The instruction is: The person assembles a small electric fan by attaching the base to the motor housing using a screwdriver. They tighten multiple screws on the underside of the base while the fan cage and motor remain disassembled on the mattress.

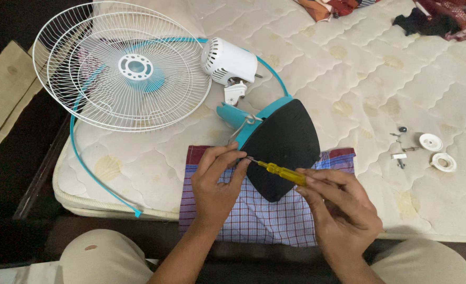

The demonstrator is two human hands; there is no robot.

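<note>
The right hand [338,202] is gripping a yellow-handled screwdriver [281,171] in closed fingers, its tip meeting the edge of the teal-and-black fan base [283,142], which is lying tilted on a checked cloth [259,215] on the mattress [369,89]. The left hand [217,176] is pinching at the tip. A slipping tip is likely to jab those fingers, since the base is resting unclamped.
</note>
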